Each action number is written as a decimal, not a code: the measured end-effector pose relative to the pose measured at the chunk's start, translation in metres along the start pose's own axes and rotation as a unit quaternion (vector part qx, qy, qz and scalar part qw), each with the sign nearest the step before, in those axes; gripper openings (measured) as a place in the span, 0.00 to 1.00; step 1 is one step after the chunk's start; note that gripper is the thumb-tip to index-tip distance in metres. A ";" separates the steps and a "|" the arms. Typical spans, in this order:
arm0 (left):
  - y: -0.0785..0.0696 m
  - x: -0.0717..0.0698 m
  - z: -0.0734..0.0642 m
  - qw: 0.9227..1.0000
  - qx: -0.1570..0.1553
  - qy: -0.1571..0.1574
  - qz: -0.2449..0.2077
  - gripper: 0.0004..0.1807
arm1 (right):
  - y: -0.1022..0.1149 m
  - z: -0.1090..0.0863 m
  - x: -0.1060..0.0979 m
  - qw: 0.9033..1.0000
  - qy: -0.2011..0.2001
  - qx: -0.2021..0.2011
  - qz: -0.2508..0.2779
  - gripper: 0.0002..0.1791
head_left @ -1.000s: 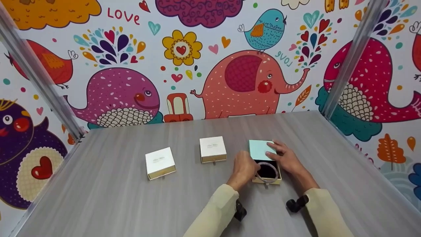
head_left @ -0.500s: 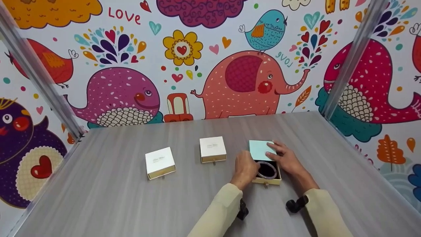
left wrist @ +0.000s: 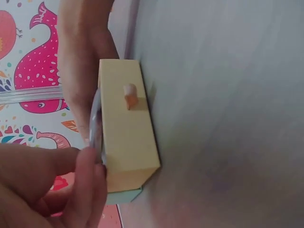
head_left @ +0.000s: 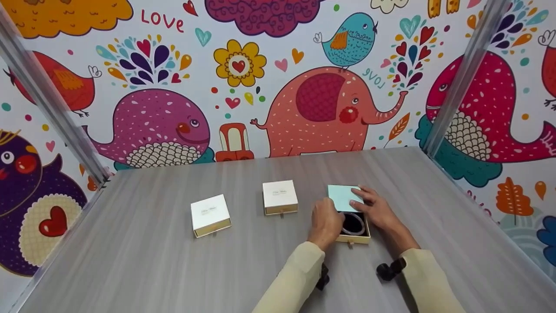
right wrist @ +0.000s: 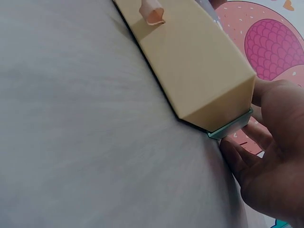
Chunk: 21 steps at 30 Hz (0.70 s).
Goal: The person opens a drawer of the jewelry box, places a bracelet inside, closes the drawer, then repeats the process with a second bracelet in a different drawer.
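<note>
A small drawer box stands on the table at the right in the head view, its mint-green sleeve [head_left: 341,198] at the back and its cream drawer [head_left: 357,239] pulled out toward me. A pale, shiny bangle [head_left: 363,224] lies tilted at the dark drawer opening. My left hand [head_left: 325,221] pinches the bangle's left side between thumb and fingers; the left wrist view shows the bangle's edge [left wrist: 96,116] sticking up over the drawer wall. My right hand [head_left: 382,211] grips the sleeve by its right side, fingers on its top. Its lower fingers touch the sleeve's edge [right wrist: 232,124].
Two white lidded-looking boxes with gold drawer fronts stand to the left, one box [head_left: 280,196] near the middle and another box [head_left: 211,215] farther left. A pull tab [left wrist: 130,96] projects from the drawer front. A patterned wall [head_left: 234,100] rises behind the grey table [head_left: 152,261].
The bangle has tipped down from over the drawer's front edge to sit farther back within the opening. My left hand has shifted slightly right; my right hand stays on the sleeve.
</note>
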State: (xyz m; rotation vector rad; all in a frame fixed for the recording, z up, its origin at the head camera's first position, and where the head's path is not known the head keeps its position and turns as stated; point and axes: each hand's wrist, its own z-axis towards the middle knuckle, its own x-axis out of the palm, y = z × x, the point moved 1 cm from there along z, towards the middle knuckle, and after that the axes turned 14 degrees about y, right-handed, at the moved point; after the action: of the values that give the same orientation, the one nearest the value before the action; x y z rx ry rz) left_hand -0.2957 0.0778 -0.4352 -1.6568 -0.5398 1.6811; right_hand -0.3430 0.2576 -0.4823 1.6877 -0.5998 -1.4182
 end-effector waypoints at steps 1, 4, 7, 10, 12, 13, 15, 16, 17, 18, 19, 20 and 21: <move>0.000 0.000 0.000 1.000 -0.001 0.000 0.001 0.03 | 0.000 0.000 0.000 1.000 -0.001 0.001 0.000 0.30; 0.003 0.002 0.001 1.000 -0.013 0.001 -0.011 0.03 | -0.001 0.000 0.001 1.000 -0.002 0.004 0.001 0.31; 0.006 0.003 0.003 0.999 -0.032 0.008 -0.032 0.05 | -0.001 0.000 0.001 1.000 0.001 0.007 0.003 0.31; 0.010 0.004 0.005 0.998 -0.041 0.022 -0.050 0.13 | 0.000 -0.001 0.001 1.000 0.004 0.010 0.004 0.31; 0.012 0.005 0.006 0.997 -0.038 0.030 -0.054 0.20 | 0.001 -0.001 0.001 1.000 0.005 0.009 0.004 0.32; 0.013 0.005 0.007 0.997 -0.036 0.033 -0.054 0.22 | 0.001 -0.001 0.000 1.000 0.006 0.008 0.004 0.32; 0.014 0.005 0.007 0.998 -0.030 0.036 -0.053 0.25 | 0.002 -0.001 0.000 1.000 0.008 0.007 0.004 0.32; 0.015 0.006 0.007 0.998 -0.030 0.038 -0.052 0.25 | 0.002 -0.001 0.000 1.000 0.008 0.006 0.004 0.32; 0.015 0.006 0.007 0.997 -0.031 0.039 -0.050 0.24 | 0.001 -0.001 0.000 1.000 0.008 0.006 0.003 0.32; 0.015 0.006 0.008 0.997 -0.033 0.041 -0.049 0.23 | 0.001 -0.001 -0.001 1.000 0.008 0.006 0.003 0.32; 0.015 0.006 0.007 0.997 -0.034 0.042 -0.048 0.22 | 0.001 -0.001 -0.001 1.000 0.008 0.008 0.003 0.32; 0.015 0.006 0.007 0.997 -0.035 0.043 -0.045 0.20 | 0.001 -0.001 -0.001 1.000 0.008 0.008 0.002 0.32; 0.014 0.005 0.007 0.997 -0.036 0.044 -0.042 0.19 | 0.000 -0.001 -0.001 1.000 0.008 0.009 0.002 0.32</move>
State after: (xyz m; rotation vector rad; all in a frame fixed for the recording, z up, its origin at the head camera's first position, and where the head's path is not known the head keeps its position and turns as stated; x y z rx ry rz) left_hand -0.3049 0.0733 -0.4487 -1.7260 -0.6249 1.5359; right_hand -0.3424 0.2583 -0.4818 1.7096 -0.6080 -1.3994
